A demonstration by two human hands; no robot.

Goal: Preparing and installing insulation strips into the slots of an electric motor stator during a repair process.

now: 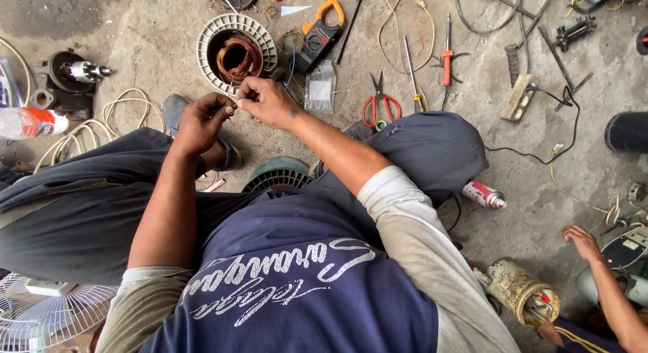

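Note:
My left hand [202, 120] and my right hand [268, 102] meet in front of me, fingertips pinched together on something thin, likely a wire, too small to make out. Just beyond them on the concrete floor lies a round white ribbed motor housing [210, 39] with a copper winding [237, 58] inside. I sit on the ground with my legs in dark trousers spread to either side. A dark green fan motor part [278, 174] rests between my knees.
Tools are scattered across the floor: an orange clamp meter [321, 30], red scissors [380, 104], a red-handled tool [446, 56], a small plastic bag [320, 86], cables and a spray can [483, 194]. Another person's hand [584, 241] reaches in at the lower right. A white fan grille [50, 316] lies lower left.

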